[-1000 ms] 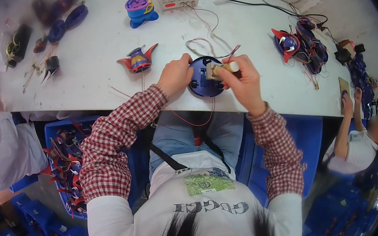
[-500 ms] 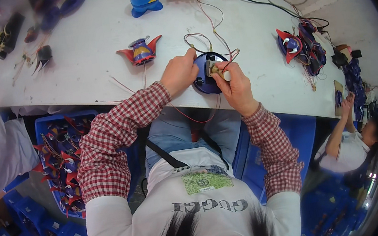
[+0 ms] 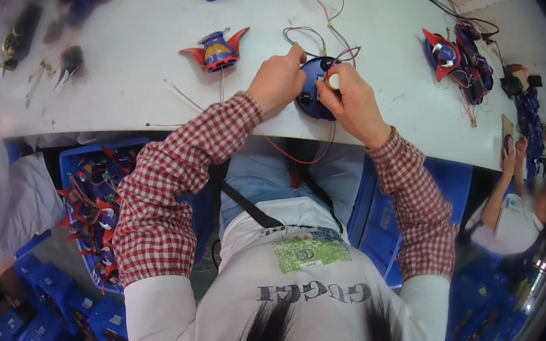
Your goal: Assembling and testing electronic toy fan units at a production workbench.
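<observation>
Over the white table [image 3: 141, 43] we're seeing left hand [image 3: 278, 82] gripping dark-blue shell [image 3: 311, 85], probably light, stiff, best rim-held, right hand [image 3: 356, 101] pinching pale cylinder [image 3: 333, 81] over it.

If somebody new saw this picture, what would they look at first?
Probably the dark blue round piece near the front edge of the white table, with the left hand at its left rim and the right hand pinching a small pale-ended thing over it. Next, maybe the purple toy part with red wings, farther back and to the left. Then the blue bin of colourful parts, below the table at left.
</observation>
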`<state>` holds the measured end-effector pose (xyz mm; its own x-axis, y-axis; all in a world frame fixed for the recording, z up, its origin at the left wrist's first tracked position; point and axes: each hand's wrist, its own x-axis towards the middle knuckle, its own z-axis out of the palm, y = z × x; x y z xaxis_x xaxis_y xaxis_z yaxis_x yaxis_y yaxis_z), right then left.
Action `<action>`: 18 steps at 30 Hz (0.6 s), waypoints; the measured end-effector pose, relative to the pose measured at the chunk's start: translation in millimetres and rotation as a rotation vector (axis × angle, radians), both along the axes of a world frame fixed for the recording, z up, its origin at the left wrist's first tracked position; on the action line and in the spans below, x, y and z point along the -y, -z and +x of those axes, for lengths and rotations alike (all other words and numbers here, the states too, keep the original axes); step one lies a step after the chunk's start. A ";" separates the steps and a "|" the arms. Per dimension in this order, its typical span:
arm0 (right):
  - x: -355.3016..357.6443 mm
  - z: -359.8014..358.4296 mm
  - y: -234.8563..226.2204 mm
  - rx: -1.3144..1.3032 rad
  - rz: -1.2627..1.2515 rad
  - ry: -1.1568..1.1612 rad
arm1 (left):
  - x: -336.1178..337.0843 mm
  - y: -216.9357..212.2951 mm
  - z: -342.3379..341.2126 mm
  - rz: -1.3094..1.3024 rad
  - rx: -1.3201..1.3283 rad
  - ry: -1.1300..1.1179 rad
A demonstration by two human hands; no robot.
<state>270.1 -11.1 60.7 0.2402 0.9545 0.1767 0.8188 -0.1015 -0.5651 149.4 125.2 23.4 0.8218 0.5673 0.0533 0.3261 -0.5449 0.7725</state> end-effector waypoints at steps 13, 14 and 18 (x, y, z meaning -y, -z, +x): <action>108.0 -98.8 49.7 -0.415 -0.131 -0.399 | 33.6 -42.7 -169.8 0.202 0.069 -0.311; 102.6 -99.2 82.2 -0.419 -0.164 -0.309 | 31.2 -36.2 -164.0 0.417 0.075 -0.240; 48.7 -105.2 146.5 -0.313 -0.130 -0.235 | 13.4 -14.6 -152.8 0.655 0.019 -0.059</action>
